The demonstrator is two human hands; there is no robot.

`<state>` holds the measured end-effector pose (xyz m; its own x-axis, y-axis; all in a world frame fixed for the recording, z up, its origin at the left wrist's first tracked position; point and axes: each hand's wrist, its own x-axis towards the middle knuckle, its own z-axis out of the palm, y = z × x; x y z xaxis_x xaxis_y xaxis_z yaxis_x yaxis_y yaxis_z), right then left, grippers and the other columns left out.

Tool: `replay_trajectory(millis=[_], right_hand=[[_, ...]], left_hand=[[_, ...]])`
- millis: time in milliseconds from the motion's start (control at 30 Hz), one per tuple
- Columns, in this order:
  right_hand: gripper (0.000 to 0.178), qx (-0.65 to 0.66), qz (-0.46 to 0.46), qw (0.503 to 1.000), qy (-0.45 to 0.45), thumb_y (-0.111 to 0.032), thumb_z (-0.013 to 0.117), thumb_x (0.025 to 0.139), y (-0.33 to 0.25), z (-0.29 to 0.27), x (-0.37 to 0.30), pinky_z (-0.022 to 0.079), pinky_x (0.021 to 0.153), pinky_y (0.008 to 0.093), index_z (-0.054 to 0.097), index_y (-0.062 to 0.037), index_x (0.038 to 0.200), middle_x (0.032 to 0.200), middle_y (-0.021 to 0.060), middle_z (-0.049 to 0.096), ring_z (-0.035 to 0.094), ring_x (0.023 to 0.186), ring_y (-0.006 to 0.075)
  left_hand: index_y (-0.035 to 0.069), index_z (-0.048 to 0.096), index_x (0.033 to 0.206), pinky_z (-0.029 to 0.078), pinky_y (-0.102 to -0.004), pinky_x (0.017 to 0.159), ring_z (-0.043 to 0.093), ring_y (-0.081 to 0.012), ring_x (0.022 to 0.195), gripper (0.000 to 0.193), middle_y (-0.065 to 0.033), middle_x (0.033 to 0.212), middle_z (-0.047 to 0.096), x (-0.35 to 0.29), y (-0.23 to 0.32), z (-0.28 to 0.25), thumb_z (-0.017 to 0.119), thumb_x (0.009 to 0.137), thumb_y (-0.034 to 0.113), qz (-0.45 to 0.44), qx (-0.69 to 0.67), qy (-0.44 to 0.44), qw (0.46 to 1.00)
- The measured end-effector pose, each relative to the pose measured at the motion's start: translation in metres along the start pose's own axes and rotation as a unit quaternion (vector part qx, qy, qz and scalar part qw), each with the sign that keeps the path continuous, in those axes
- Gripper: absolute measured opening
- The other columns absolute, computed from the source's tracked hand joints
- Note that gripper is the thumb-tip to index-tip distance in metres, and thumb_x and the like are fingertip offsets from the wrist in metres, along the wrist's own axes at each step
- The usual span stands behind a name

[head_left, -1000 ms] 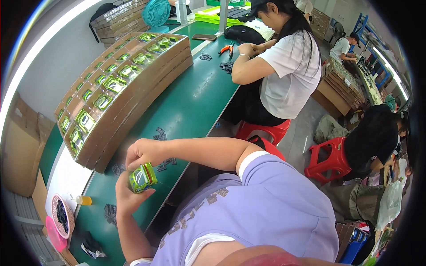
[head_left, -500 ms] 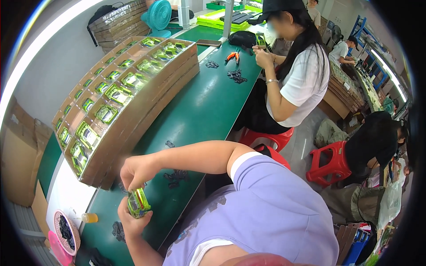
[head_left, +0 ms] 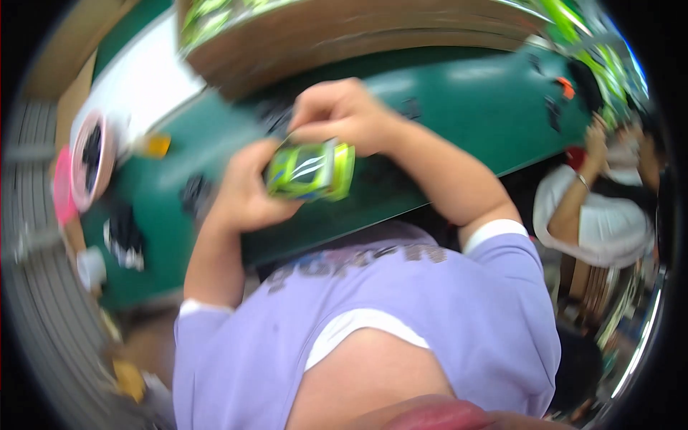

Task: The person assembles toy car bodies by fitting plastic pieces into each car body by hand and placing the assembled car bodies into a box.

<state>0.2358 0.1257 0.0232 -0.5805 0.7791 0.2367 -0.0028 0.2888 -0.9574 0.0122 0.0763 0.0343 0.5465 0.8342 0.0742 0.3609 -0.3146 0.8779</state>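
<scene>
Over the green workbench [head_left: 459,100]: a lime-green toy car [head_left: 308,170] held in the left hand [head_left: 247,190]

Near the bench's close edge, the lime-green toy car appears raised off the surface, its dark, white-streaked top turned upward and a pale strip crossing toward its right end. The left hand grasps it from the left, thumb along the near side; its other fingers are mostly hidden. The right hand [head_left: 344,115] bends over the far edge, index finger and thumb close together, against the body or just beside it; blur makes it impossible to tell whether they pinch anything.

By its look, the car should be light and stiff, probably thin moulded plastic. Its glossy sides may be slippery under dry fingertips, and a hard squeeze could flex the shell or scuff the shiny top. The lower sides seem the safest place to take hold, thumb opposite fingers, with pressure kept off the top and the pale strip. One palm looks enough to bear it.

Beyond the hands stands a brown cardboard box [head_left: 301,46]; to the left, black pieces [head_left: 192,193] lie on the bench, and a pink basket [head_left: 107,158] holds something dark.
</scene>
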Motion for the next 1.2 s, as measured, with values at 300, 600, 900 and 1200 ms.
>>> replay_trajectory(millis=[300, 600, 900, 1200], right_hand=[[0.015, 0.097, 0.078, 0.991, -0.038, -0.002, 0.076, 0.084, 0.005, 0.006, -0.014, 0.053, 0.072, 0.0227, 0.069, -0.0014, 0.097, 0.088, 0.0019, 0.068, 0.064, 0.08, 0.0069], [0.015, -0.072, 0.031, 0.994, -0.075, -0.01, 0.079, 0.081, 0.0, 0.003, -0.014, 0.049, 0.062, 0.0234, 0.073, -0.0021, 0.093, 0.081, 0.0023, 0.068, 0.062, 0.071, 0.0081], [0.011, -0.196, -0.085, 0.973, -0.089, -0.01, 0.077, 0.08, -0.01, 0.005, -0.013, 0.048, 0.058, 0.0277, 0.071, -0.0022, 0.086, 0.075, 0.0076, 0.065, 0.063, 0.066, 0.0172], [0.035, 0.12, 0.057, 0.991, 0.019, -0.007, 0.069, 0.091, 0.009, -0.005, -0.01, 0.056, 0.079, 0.0242, 0.061, -0.0011, 0.125, 0.104, 0.0071, 0.07, 0.068, 0.09, 0.0113]], left_hand=[[0.004, 0.059, 0.082, 0.046, -0.0382, 0.063, 0.058, -0.0327, 0.07, 0.037, -0.0114, 0.075, 0.058, -0.006, -0.009, 0.006, 0.078, 0.053, 0.018, 0.078, 0.051, 0.017, 0.995], [0.003, 0.059, 0.08, 0.05, -0.0415, 0.064, 0.063, -0.0344, 0.075, 0.034, -0.0132, 0.077, 0.062, -0.009, -0.007, 0.01, 0.077, 0.056, 0.019, 0.092, 0.11, 0.02, 0.989], [0.003, 0.057, 0.077, 0.051, -0.0423, 0.062, 0.063, -0.0354, 0.074, 0.032, -0.0143, 0.077, 0.061, -0.013, -0.002, 0.014, 0.076, 0.057, 0.019, 0.105, 0.097, 0.012, 0.99], [0.001, 0.064, 0.089, 0.048, -0.0307, 0.064, 0.061, -0.0206, 0.068, 0.041, -0.0093, 0.078, 0.063, -0.007, -0.011, 0.007, 0.087, 0.061, 0.019, 0.048, 0.097, 0.122, 0.987]])
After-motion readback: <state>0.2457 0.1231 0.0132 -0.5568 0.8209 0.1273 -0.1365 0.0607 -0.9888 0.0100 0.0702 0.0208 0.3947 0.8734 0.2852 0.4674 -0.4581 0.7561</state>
